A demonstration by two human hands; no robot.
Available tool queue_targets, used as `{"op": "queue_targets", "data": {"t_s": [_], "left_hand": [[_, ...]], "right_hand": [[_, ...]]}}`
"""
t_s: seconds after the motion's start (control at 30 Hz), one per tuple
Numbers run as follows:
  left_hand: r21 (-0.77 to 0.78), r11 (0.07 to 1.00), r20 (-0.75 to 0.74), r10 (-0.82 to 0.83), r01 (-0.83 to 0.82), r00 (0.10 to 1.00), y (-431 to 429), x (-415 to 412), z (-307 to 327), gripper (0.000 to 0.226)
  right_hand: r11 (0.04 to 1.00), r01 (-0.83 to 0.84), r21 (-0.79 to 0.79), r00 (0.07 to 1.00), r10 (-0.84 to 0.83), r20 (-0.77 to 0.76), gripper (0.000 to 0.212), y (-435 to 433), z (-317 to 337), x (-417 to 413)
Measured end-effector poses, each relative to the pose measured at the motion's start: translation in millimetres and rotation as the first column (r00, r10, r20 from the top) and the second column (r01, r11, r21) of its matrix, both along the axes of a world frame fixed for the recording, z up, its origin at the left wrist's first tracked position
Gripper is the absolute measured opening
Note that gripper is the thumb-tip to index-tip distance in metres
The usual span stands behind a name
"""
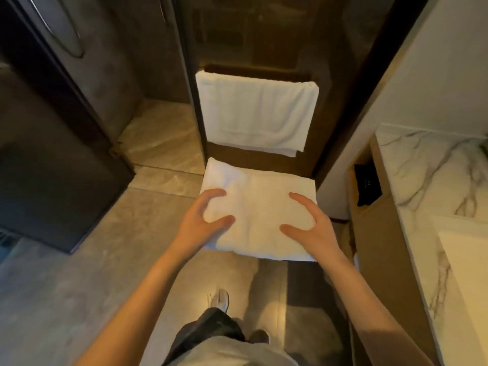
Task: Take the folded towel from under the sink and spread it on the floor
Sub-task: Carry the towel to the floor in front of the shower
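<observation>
Both hands' spread fingers (297,197) grip (either side) the folded towel (253,207).

open tiled floor (79,273) left, wooden vanity (369,233) close right, hanging towel (256,112) ahead

White folded towel (257,207) and white hanging towel (257,112) — grey-veined white marble counter (427,165), beige-grey floor (79,273).

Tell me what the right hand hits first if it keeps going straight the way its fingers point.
Probably the hanging towel. The right hand grips the folded towel and points forward past it, toward that towel on the dark panel. Depth is unclear.
</observation>
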State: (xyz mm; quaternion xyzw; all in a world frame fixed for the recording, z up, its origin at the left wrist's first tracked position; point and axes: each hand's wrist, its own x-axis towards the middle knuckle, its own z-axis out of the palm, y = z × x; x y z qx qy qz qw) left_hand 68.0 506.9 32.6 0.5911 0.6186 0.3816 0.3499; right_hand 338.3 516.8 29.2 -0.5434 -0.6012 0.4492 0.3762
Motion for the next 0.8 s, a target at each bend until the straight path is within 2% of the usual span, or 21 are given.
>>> {"op": "queue_targets", "data": {"t_s": [0.13,0.33,0.7,0.8], "left_hand": [[0.031,0.995,-0.037,0.100,-0.099,0.994,-40,-36,3,0.047],[0.013,0.989,0.005,0.149,-0.149,0.989,-90,-97,1,0.046],[-0.040,0.997,0.082,0.074,-0.071,0.994,-192,-279,-7,0.046],[-0.071,0.996,0.097,0.057,-0.050,0.994,-216,-317,-7,0.046]], "right_hand": [[0.998,-0.069,-0.004,0.997,0.069,0.018,0.064,-18,-2,-39],[0.996,-0.091,-0.008,0.990,0.091,0.107,0.065,-49,-1,-105],[0.999,-0.035,-0.019,0.992,0.037,0.121,0.066,-162,-13,-284],[0.998,0.001,-0.063,0.994,0.005,0.105,0.067,-191,-17,-321]]}}
